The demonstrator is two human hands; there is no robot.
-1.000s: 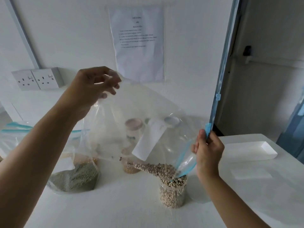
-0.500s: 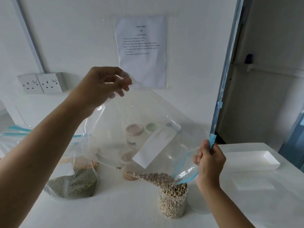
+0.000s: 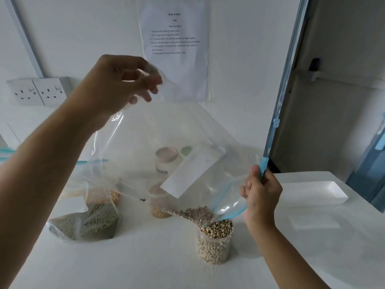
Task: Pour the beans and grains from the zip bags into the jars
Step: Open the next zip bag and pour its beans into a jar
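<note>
As left hand [image 3: 116, 88] and right hand [image 3: 261, 192] grip the zip bag [image 3: 166, 126], jars [image 3: 159, 211] stand behind.

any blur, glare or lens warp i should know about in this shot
Head view: the wide-angle lens tilts and slightly bows the blue door frame; light is soft and flat, shadows faint; pale sheen on the clear zip bag near its zip; pouring beans above the jar look smeared; the wall sheet small print is too soft to read.

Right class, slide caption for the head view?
Left hand holds the zip bag up, right hand pinches its mouth, beans pouring into the jar.
</note>
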